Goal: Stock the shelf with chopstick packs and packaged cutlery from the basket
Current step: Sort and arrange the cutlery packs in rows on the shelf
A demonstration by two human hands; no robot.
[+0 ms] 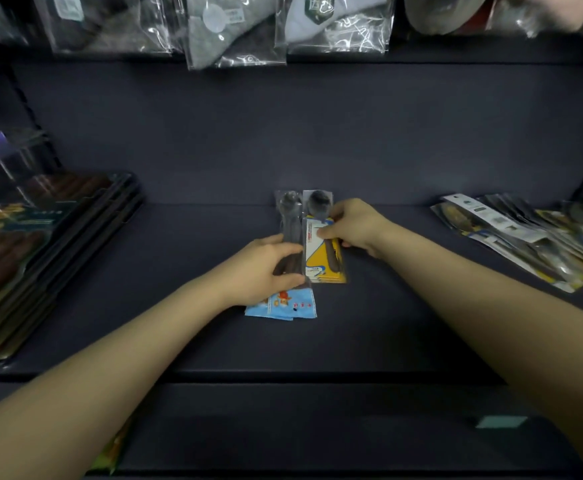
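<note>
Here, both hands [265,265] on cutlery packs [321,244]

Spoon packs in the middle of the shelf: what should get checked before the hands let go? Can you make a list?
1. Left hand grips the blue-card spoon pack: ok.
2. Right hand pinches the yellow-card spoon pack: ok.
3. Both packs lie flat on the shelf: ok.
4. Near ends line up: not ok, blue sticks out nearer.
5. Packs lie side by side: ok.
6. How many packs are stacked under each: cannot tell.
</note>
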